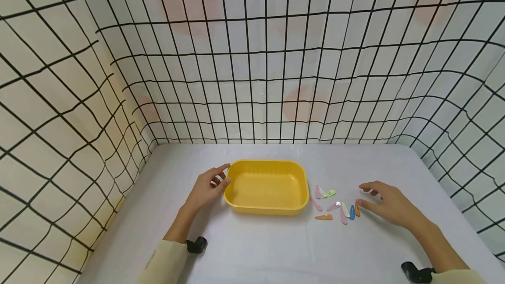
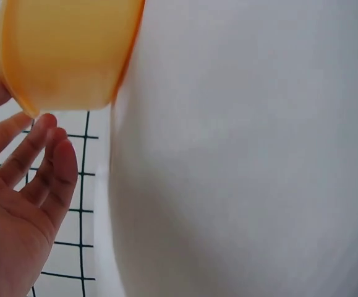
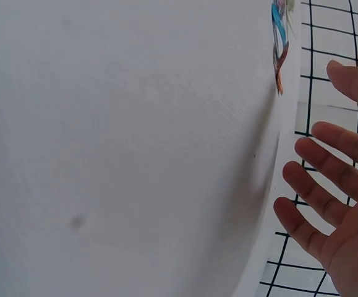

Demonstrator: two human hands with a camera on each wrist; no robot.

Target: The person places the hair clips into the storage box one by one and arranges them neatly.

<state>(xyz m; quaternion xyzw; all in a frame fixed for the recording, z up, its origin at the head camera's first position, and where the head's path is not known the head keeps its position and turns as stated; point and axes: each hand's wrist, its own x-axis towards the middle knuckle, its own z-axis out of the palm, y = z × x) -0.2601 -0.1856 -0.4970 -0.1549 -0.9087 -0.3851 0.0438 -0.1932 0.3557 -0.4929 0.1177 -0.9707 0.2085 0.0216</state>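
Note:
A yellow plastic tray [image 1: 266, 210] sits on the white table. At its left side, my left hand [image 1: 209, 187] touches the rim with thumb and forefinger, the other fingers loosely bent. In the left wrist view, the tray's wall [image 2: 73, 55] rises beside those fingers. Right of the tray lie several snap hair clips, among them a blue clip [image 1: 352, 212], an orange clip [image 1: 324, 217], a pink clip [image 1: 333, 206] and a green clip [image 1: 330, 193]. My right hand [image 1: 388, 203] hovers just right of them, its thumb near another orange clip [image 1: 357, 209]. The right wrist view shows its fingers spread and holding nothing.
Black wire grid panels [image 1: 266, 78] stand along the back and both sides of the table [image 1: 268, 249], with pale cloth behind them. Black wrist cameras are strapped on the left wrist [image 1: 197, 245] and right wrist [image 1: 417, 272].

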